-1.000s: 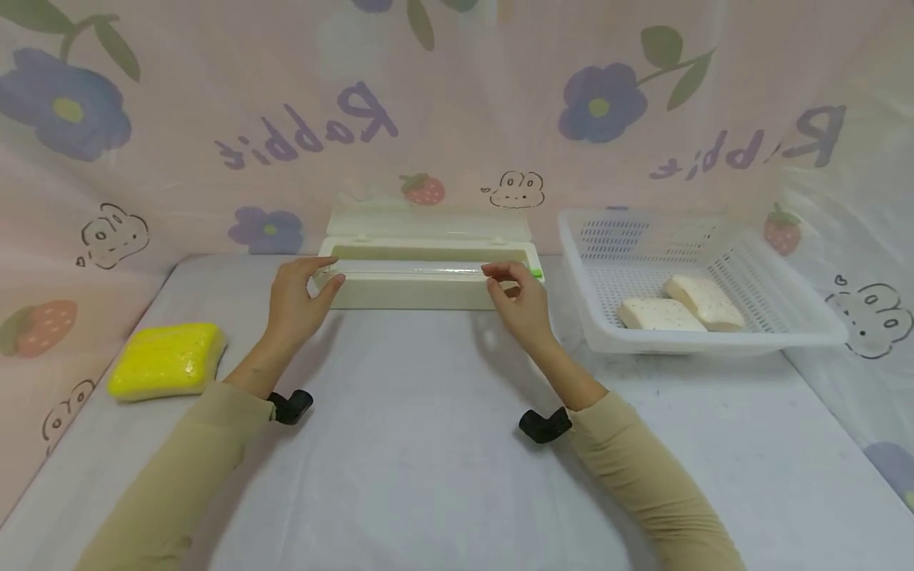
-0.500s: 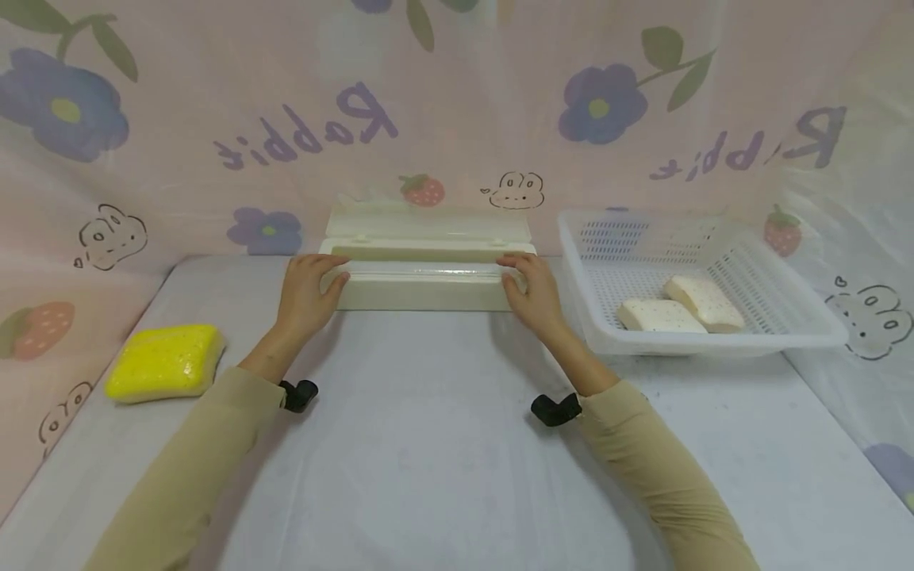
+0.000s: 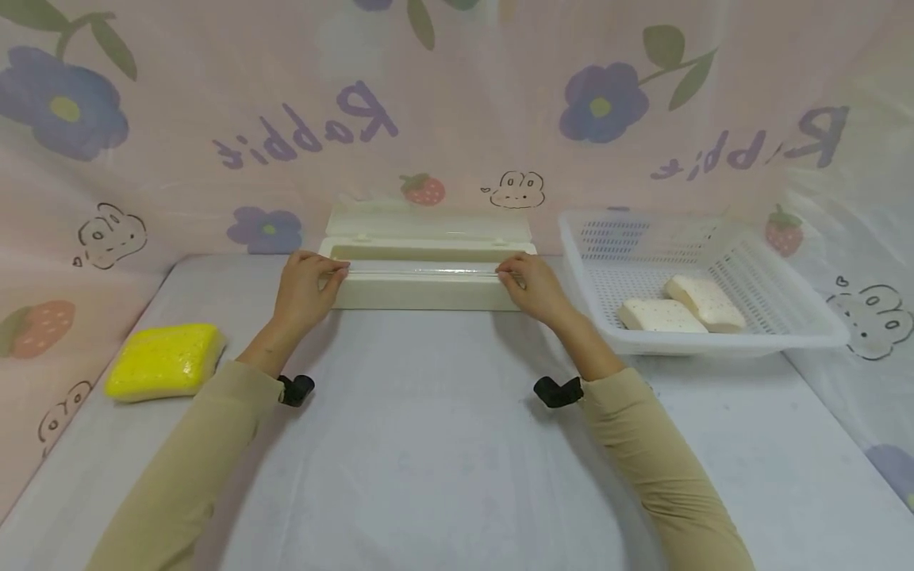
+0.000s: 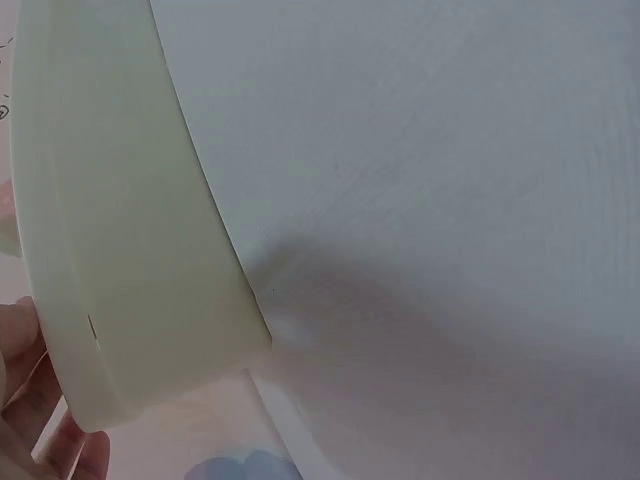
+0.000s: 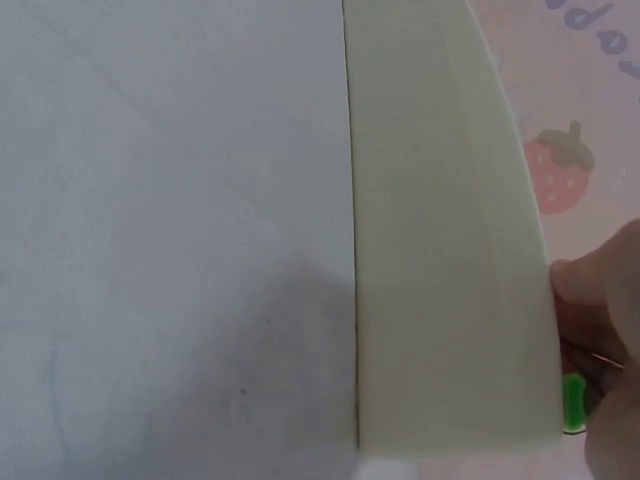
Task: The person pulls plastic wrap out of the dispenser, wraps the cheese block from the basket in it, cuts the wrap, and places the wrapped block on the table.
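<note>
A long cream box [image 3: 428,295] stands at the back of the table with its lid [image 3: 428,222] raised. Clear shiny film [image 3: 443,270] lies along its front opening. At the left end, the left hand [image 3: 303,293] pinches the film edge between thumb and fingers. The right hand [image 3: 539,293] does the same near the right end. In the left wrist view the box front [image 4: 140,220] hides part of the left hand [image 4: 30,400]. A green piece [image 5: 573,403] shows beside the right hand [image 5: 610,330] in the right wrist view.
A white perforated basket [image 3: 714,342] with two pale speckled blocks [image 3: 660,315] stands to the right. On the left lies a yellow block [image 3: 167,362]. A printed curtain [image 3: 457,103] hangs behind the box.
Over the last second the right hand has moved rightward and the left slightly rightward. Since half a second ago, the thumb and fingers of both hands have closed together at the film.
</note>
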`<state>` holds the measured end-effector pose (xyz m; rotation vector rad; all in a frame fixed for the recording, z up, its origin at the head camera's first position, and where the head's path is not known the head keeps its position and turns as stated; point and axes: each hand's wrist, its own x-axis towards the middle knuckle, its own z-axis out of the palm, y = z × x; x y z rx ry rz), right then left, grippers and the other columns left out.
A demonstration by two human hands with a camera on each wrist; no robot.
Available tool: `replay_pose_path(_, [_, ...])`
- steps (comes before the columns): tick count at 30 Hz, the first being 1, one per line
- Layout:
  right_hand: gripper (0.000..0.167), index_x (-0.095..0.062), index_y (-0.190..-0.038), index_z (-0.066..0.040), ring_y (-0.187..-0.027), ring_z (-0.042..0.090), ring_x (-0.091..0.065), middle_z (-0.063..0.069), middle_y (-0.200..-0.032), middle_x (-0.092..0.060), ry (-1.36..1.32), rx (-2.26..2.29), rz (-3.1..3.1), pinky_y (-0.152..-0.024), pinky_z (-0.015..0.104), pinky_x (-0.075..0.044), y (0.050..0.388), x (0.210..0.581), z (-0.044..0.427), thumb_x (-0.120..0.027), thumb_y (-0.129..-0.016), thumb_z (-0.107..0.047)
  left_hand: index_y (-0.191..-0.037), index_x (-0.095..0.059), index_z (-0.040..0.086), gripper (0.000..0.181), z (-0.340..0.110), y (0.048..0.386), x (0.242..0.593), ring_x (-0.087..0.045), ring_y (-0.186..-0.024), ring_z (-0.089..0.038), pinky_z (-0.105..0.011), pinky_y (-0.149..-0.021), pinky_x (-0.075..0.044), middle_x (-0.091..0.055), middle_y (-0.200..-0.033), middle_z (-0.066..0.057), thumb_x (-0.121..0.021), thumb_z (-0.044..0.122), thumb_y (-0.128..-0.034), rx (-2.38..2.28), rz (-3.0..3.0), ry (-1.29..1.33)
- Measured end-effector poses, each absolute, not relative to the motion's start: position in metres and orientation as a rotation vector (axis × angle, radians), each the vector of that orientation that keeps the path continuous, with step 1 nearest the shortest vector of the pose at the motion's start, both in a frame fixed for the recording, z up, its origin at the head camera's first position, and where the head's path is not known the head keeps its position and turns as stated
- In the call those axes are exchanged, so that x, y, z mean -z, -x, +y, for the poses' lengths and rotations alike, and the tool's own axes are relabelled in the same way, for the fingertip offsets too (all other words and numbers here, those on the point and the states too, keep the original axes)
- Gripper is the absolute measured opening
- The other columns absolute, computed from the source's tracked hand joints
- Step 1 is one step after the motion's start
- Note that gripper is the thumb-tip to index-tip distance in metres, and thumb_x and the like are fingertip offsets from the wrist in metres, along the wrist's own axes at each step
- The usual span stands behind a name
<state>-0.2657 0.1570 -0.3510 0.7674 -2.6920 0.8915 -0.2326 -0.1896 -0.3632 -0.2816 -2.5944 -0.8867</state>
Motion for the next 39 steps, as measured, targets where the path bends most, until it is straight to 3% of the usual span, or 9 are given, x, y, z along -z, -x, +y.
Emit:
replay_pose_path(5, [0.019,-0.067,-0.101,0.011,-0.105,0.041,-0.058,0.026,-0.106,-0.064,-0.763,-0.861,-2.734,-0.095,0.051,-0.045,0.266,0.348,0.157,-0.055,-0.094,-0.003,-0.104,-0.070,-0.006,0.020,-0.190,0.232,0.363,-0.046,-0.115,-0.039,-0.054,-0.101,-0.034,-0.068,-0.104,-0.024,-0.060,0.008,-0.0937,0.945,-2.573,0.270])
replay_pose_path(12, [0.019,-0.067,-0.099,0.007,-0.103,0.037,-0.061,0.023,-0.104,-0.065,-0.538,-1.020,-2.769,-0.093,0.046,-0.049,0.267,0.347,0.154,-0.060,-0.093,-0.008,-0.099,-0.071,-0.006,0.018,-0.187,0.233,0.362,-0.045,-0.112,-0.037,-0.051,-0.093,-0.038,-0.068,-0.096,-0.025,-0.062,0.008,-0.0923,1.072,-2.520,0.167])
replay_pose_path(22, [0.018,-0.067,-0.095,0.005,-0.083,0.030,-0.056,0.020,-0.093,-0.064,-0.372,-1.043,-2.719,-0.077,0.041,-0.047,0.270,0.354,0.145,-0.058,-0.094,-0.012,-0.095,-0.069,-0.009,0.019,-0.183,0.234,0.361,-0.047,-0.115,-0.042,-0.054,-0.099,-0.035,-0.066,-0.100,-0.028,-0.059,0.008,-0.0940,1.079,-2.465,0.115])
replay_pose_path(28, [0.021,-0.063,-0.097,0.007,-0.088,0.033,-0.058,0.022,-0.096,-0.063,-0.372,-1.082,-2.620,-0.079,0.043,-0.048,0.269,0.360,0.143,-0.057,-0.096,-0.013,-0.096,-0.068,-0.006,0.020,-0.182,0.232,0.359,-0.056,-0.106,-0.044,-0.055,-0.097,-0.040,-0.067,-0.102,-0.027,-0.055,0.009,-0.0961,1.085,-2.462,0.101])
replay_pose_path(36, [0.018,-0.062,-0.097,0.005,-0.099,0.036,-0.062,0.021,-0.100,-0.066,-0.450,-0.995,-2.503,-0.089,0.046,-0.049,0.266,0.352,0.142,-0.056,-0.096,-0.012,-0.097,-0.064,-0.006,0.016,-0.182,0.228,0.353,-0.062,-0.107,-0.041,-0.052,-0.100,-0.044,-0.069,-0.102,-0.024,-0.054,0.006,-0.0963,1.142,-2.371,0.121])
replay_pose_path(39, [0.018,-0.062,-0.098,0.004,-0.091,0.034,-0.065,0.020,-0.097,-0.069,-0.450,-0.961,-2.499,-0.080,0.044,-0.051,0.265,0.347,0.141,-0.055,-0.097,-0.013,-0.096,-0.064,-0.005,0.018,-0.181,0.227,0.350,-0.065,-0.101,-0.039,-0.048,-0.093,-0.049,-0.070,-0.100,-0.022,-0.053,0.009,-0.0975,1.163,-2.354,0.116])
